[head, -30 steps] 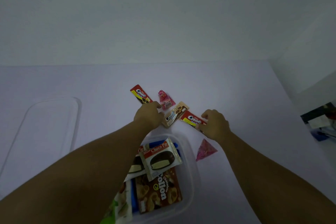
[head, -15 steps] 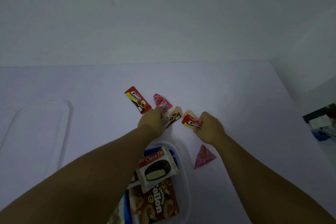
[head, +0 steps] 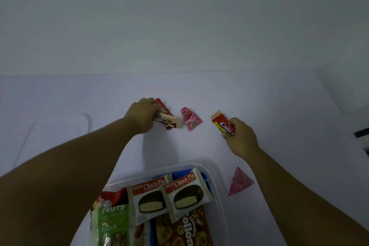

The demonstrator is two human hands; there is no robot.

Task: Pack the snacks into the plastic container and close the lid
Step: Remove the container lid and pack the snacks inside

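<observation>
The clear plastic container (head: 216, 173) sits at the bottom centre, holding two Choco Pie packs (head: 169, 195), a green nuts bag (head: 111, 225) and a brown Collon box (head: 185, 231). My left hand (head: 142, 117) grips a tan Oreo pack (head: 166, 121) and lies over a red Oreo pack (head: 162, 107) on the table. My right hand (head: 241, 138) holds another red Oreo pack (head: 222, 124) lifted off the table. A pink candy pack (head: 190, 119) lies between my hands. A pink triangular packet (head: 239, 182) lies right of the container.
The container's clear lid (head: 60, 126) lies flat on the white table at the left. Dark objects (head: 361, 136) show past the table's right edge. A white wall rises behind the table.
My left hand moved left with the tan Oreo pack onto the far red Oreo pack. My right hand lifted its red Oreo pack and drew right. The view tilted, showing more of the container.
</observation>
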